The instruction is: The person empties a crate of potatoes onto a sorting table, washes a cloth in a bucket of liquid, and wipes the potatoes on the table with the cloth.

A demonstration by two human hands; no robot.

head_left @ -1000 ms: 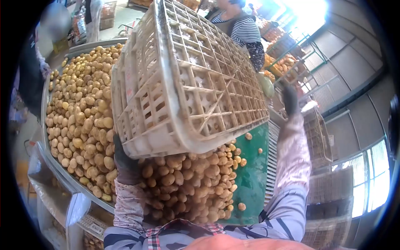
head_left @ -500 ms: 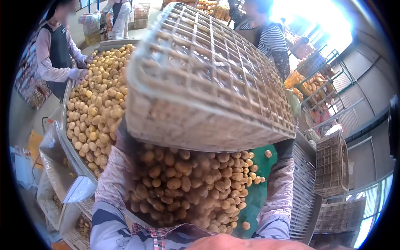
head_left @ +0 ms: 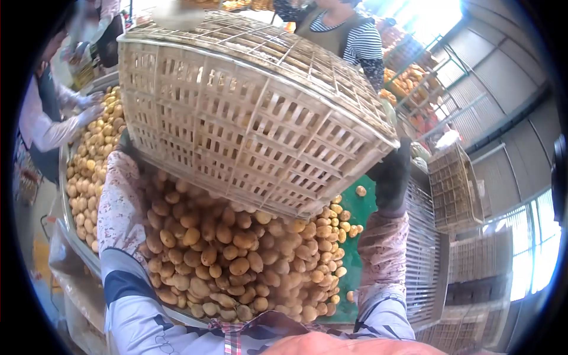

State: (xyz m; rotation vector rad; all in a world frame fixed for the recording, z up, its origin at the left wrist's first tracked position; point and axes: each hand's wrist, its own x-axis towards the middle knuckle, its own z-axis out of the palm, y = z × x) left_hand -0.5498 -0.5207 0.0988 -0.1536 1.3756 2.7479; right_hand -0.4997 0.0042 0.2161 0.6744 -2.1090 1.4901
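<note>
A dirty white plastic crate (head_left: 254, 112) is tipped up in front of me, its grid bottom turned upward and its slotted long side facing me. My left hand (head_left: 128, 144), in a dark glove, grips the crate's left end. My right hand (head_left: 391, 171), in a dark grey glove, holds its right end. The crate partly hides the fingers of both hands. Below it spreads a big heap of potatoes (head_left: 231, 254), with a few loose ones on the green surface (head_left: 365, 204) at the right. The crate's opening is out of sight.
At the left, a person (head_left: 50, 106) reaches into a metal-rimmed trough of potatoes (head_left: 89, 177). A person in a striped shirt (head_left: 362, 44) stands behind the crate. A slatted metal rack (head_left: 423, 254) and another crate (head_left: 455, 189) are at the right.
The crate has swung further over and to the left in view, so its slotted side shows more fully. My hands have moved with it. More of the heap shows beneath.
</note>
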